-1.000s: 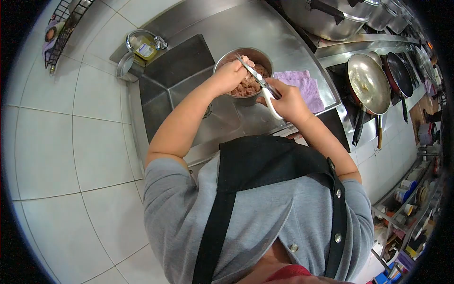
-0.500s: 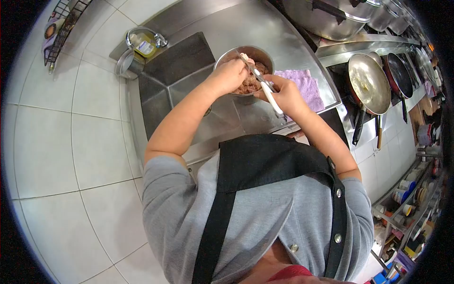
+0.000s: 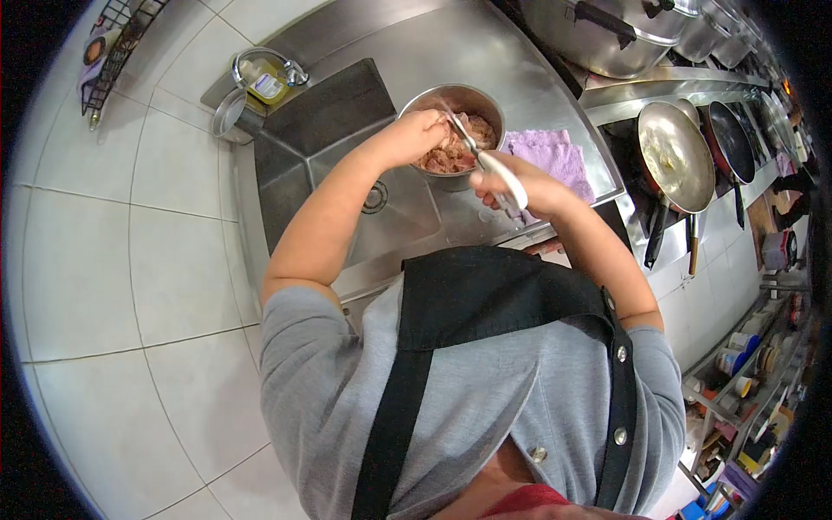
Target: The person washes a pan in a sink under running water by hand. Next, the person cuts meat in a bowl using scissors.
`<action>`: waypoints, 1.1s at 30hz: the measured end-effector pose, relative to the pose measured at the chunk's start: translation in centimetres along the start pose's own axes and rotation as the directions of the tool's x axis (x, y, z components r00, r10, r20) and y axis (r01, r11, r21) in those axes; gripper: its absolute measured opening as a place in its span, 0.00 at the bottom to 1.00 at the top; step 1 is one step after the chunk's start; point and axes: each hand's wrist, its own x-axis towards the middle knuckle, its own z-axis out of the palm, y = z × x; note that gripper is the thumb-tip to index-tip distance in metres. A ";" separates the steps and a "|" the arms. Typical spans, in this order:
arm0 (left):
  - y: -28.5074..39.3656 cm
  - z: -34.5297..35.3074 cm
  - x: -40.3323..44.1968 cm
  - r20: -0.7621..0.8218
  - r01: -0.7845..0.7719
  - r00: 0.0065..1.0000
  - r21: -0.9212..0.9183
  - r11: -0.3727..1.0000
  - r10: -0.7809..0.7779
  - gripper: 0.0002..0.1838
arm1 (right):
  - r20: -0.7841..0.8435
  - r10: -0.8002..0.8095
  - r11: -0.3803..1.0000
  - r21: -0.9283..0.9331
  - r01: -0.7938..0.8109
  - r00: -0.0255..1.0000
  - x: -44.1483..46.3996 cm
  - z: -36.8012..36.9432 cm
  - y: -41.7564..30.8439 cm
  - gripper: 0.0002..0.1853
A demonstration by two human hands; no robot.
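Note:
A steel pot [image 3: 498, 108] stands on the counter at the sink's right edge, holding pinkish-brown pieces of what looks like raw meat [image 3: 451, 158]. My left hand [image 3: 412, 139] reaches over the pot's left rim with its fingers curled closed; whatever they pinch is hidden. White-handled scissors [image 3: 510, 179] are in my right hand [image 3: 536, 189], beside the pot's lower right. Their metal blades slant over the meat toward my left fingers. The handle and right fingers are slightly blurred by motion.
A purple cloth [image 3: 555, 160] lies right of the pot. The sink [image 3: 325, 108] is at left, with a faucet [image 3: 296, 74] and a yellow-green bottle [image 3: 267, 85] behind it. Frying pans [image 3: 676, 156] sit on the stove at right, and a large lidded pot [image 3: 598, 35] stands beyond.
My right hand has turned the scissors, and their handles show wider now. My left hand has shifted slightly left and down, and the whitish bit by its fingers no longer shows.

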 end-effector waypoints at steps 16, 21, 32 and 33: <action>2.9 0.1 -0.4 -0.016 -0.016 1.000 0.156 0.988 0.019 0.16 | -0.362 -0.344 0.823 -0.561 0.092 0.866 -0.9 1.3 -0.2 0.32; 1.2 0.9 0.4 -0.112 -0.059 0.990 0.202 0.978 0.083 0.16 | -0.355 -0.338 0.861 -0.491 0.134 0.872 -0.7 0.9 0.4 0.33; 0.3 1.4 0.7 -0.208 -0.149 0.975 -0.368 0.918 0.074 0.29 | -0.018 -0.106 0.994 0.038 0.107 0.994 -1.3 0.3 -0.2 0.36; 1.3 1.2 0.0 -0.136 -0.047 0.990 -0.563 0.825 -0.037 0.32 | -0.018 -0.106 0.994 0.039 0.106 0.994 -1.2 0.1 -0.2 0.36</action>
